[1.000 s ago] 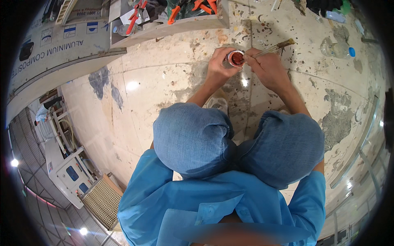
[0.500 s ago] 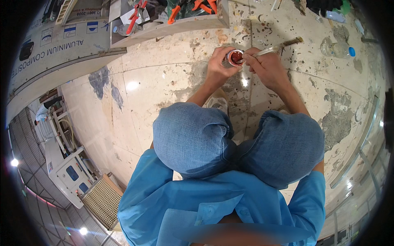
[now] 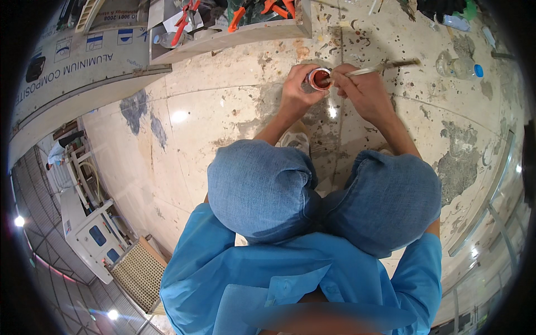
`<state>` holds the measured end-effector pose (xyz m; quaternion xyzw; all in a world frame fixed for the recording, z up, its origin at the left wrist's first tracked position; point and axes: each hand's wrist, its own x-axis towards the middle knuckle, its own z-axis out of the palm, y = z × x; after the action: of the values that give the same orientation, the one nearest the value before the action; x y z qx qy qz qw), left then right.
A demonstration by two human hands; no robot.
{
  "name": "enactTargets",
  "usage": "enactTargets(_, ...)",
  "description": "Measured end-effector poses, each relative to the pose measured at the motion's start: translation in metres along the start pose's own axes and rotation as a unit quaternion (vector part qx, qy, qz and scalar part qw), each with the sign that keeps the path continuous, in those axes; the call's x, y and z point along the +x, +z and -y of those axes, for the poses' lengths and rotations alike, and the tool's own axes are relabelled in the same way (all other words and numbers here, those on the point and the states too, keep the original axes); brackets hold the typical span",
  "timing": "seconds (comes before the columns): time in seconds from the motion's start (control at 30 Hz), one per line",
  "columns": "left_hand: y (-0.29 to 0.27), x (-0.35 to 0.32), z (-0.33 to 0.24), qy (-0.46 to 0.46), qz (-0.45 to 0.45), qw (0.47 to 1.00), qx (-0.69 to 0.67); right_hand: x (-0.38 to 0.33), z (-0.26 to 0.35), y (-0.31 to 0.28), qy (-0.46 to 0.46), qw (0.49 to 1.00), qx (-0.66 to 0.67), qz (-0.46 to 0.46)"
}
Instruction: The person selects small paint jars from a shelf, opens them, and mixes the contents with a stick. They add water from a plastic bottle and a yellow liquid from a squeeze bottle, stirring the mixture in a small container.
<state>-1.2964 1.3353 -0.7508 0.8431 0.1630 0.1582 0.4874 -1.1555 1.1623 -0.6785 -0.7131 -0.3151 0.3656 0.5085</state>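
Jar (image 3: 320, 80) of red-brown stuff: out ahead of my knees, over the stained floor (image 3: 223, 129), in my left hand (image 3: 297, 89). Fingers and thumb curl round its left side, grip closed on it, mouth facing up at me. Left forearm reaches forward past the knee, wrist bent slightly inward.

Right hand (image 3: 365, 92) just beside the jar, fingers bunched and pinched on a brush (image 3: 371, 71), knuckles up, forearm slanting in from the right. Inner end at the jar's mouth; brown outer end points right, nearly level.

Against the earlier frames: brown end has swung out to the right, and lies flatter than a second ago, when it slanted up more. Jar and left hand hold about the same spot.

Hard to make out: brush's inner tip, lost in the jar; the jar's lower side, behind my fingers; whether its base meets the floor. Jeans (image 3: 262, 192) cover most of my forearms; one shoe (image 3: 296, 139) half shows between them. Farther off, a box (image 3: 240, 40) with orange clamps (image 3: 237, 19), cut by the top edge. Clear bottle (image 3: 456, 68) on the right, outline faint.
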Motion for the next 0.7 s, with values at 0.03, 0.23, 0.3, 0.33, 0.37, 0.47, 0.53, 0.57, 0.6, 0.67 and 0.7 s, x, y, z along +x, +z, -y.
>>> enactTargets(0.03, 0.0000, 0.0000, -0.0002, 0.000, -0.003, 1.000, -0.001, 0.0002, 0.0000, 0.0004, -0.034, 0.999, -0.011, -0.032)
enactTargets(0.23, -0.0004, 0.0005, -0.0029, 0.005, -0.010, 1.000, -0.007, 0.0007, -0.0035, 0.0017, -0.036, 0.998, -0.041, -0.026)
enactTargets(0.3, -0.0011, 0.0009, -0.0032, 0.003, -0.012, 1.000, -0.008, 0.0015, -0.0053, 0.0018, -0.094, 0.993, -0.023, -0.074)
enactTargets(0.33, -0.0016, 0.0011, -0.0031, -0.004, -0.008, 1.000, -0.010, 0.0019, -0.0059, 0.0019, -0.090, 0.993, -0.034, -0.065)
enactTargets(0.37, -0.0017, 0.0015, -0.0030, -0.008, -0.008, 1.000, -0.012, 0.0022, -0.0064, 0.0018, -0.093, 0.994, -0.046, -0.044)
enactTargets(0.47, -0.0013, 0.0015, -0.0028, 0.011, -0.005, 1.000, 0.008, 0.0020, -0.0065, 0.0019, -0.085, 0.995, -0.007, -0.058)
enactTargets(0.53, -0.0013, 0.0015, -0.0028, -0.002, -0.012, 1.000, -0.004, 0.0008, -0.0055, 0.0016, -0.080, 0.995, -0.016, -0.063)
enactTargets(0.57, -0.0013, 0.0014, -0.0028, -0.012, -0.014, 1.000, -0.009, 0.0004, -0.0047, 0.0012, -0.083, 0.994, -0.052, -0.051)
enactTargets(0.6, -0.0014, 0.0013, -0.0028, -0.009, -0.010, 1.000, -0.004, 0.0000, -0.0038, 0.0007, -0.099, 0.990, -0.082, -0.057)
enactTargets(0.67, -0.0015, 0.0015, -0.0025, -0.002, -0.002, 1.000, 0.005, -0.0003, -0.0019, 0.0005, -0.021, 0.999, -0.019, -0.024)
enactTargets(0.7, -0.0016, 0.0017, -0.0023, -0.002, -0.005, 1.000, 0.001, -0.0001, -0.0007, 0.0010, 0.011, 1.000, 0.016, -0.016)
